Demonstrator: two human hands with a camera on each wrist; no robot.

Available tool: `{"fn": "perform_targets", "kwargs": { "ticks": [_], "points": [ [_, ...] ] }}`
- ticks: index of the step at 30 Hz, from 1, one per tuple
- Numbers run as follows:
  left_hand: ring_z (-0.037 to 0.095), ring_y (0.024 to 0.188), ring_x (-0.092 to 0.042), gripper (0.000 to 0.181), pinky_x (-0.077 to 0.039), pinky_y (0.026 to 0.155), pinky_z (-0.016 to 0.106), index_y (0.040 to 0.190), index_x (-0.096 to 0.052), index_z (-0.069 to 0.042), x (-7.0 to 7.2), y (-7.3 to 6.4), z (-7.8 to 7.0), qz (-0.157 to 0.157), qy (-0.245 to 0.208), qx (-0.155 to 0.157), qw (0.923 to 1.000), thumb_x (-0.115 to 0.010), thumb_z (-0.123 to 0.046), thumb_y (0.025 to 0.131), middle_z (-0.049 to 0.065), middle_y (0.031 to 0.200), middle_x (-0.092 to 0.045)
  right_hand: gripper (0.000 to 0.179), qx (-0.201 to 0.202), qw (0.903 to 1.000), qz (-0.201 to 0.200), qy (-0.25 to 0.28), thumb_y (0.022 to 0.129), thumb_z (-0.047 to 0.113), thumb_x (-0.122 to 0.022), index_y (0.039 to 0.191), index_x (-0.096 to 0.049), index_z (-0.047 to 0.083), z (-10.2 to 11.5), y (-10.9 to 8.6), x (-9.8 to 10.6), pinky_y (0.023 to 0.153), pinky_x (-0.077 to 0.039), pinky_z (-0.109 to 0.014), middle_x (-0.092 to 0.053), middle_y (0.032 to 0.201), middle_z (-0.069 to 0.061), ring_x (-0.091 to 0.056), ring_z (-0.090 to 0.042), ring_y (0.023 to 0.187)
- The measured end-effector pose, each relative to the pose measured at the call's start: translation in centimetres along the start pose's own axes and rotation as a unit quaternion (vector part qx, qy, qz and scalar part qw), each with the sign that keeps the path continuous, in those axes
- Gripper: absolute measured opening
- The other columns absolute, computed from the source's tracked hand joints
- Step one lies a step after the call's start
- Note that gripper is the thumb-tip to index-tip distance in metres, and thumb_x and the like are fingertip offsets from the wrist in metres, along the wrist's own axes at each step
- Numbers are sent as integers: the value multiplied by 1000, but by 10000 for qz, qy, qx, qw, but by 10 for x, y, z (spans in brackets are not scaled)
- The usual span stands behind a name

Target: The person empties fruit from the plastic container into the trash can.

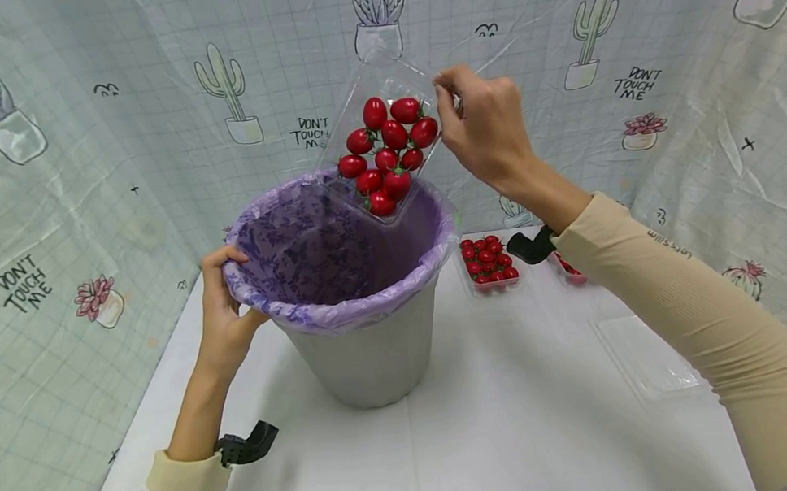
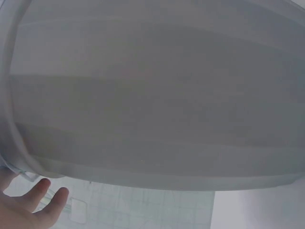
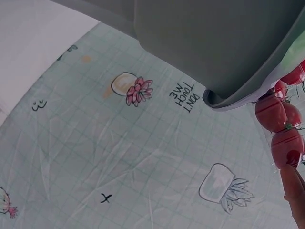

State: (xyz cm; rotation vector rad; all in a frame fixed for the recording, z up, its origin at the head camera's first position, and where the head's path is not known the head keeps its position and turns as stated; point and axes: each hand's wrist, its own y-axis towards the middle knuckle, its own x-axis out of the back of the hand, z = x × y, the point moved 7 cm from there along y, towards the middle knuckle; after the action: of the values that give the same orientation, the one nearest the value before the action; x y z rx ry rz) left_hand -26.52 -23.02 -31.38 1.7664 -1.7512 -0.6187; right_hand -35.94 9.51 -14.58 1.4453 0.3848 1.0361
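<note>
In the head view my right hand [image 1: 484,115] pinches the edge of a clear plastic tray [image 1: 383,75] tilted over the mouth of a grey trash bin [image 1: 378,362]. Several red cherry tomatoes [image 1: 393,134] with green stems lie in that tray, massed toward its lower end. A purple patterned bag [image 1: 343,317] lines the bin and folds over its rim. My left hand [image 1: 223,311] grips the rim at the left, thumb outside. The left wrist view has its fingers [image 2: 55,205] beside the grey bin wall [image 2: 152,105]. Tomatoes [image 3: 287,145] also show beside a right-hand finger [image 3: 293,195] in the right wrist view.
Behind the bin at the right stands a punnet of cherry tomatoes [image 1: 490,262]. Another punnet [image 1: 572,269] is partly hidden by my right wrist. A clear plastic lid or tray [image 1: 646,358] lies on the white table [image 1: 535,441]. Patterned sheeting [image 1: 149,120] surrounds the table.
</note>
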Motion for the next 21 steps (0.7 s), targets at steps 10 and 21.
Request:
{"fn": "perform_targets", "kwargs": {
  "ticks": [10,21],
  "points": [
    [25,117,-47,77,-39,99,26,130,-39,-4,1,0,2,66,-40,-36,10000,-87,-41,83,11,133,-42,19,79,9999,-51,-62,100,4,-57,101,-72,-7,1,-1,-3,58,-41,-31,-77,85,-18,-61,-24,57],
    [27,118,-46,86,-38,101,27,131,-35,3,4,1,6,-3,-4,20,10000,-88,-43,81,10,135,-41,19,72,9999,-66,-62,100,4,-57,101,-72,-7,0,-2,-3,58,-38,-27,-77,84,-18,-60,-24,57]
  ]
}}
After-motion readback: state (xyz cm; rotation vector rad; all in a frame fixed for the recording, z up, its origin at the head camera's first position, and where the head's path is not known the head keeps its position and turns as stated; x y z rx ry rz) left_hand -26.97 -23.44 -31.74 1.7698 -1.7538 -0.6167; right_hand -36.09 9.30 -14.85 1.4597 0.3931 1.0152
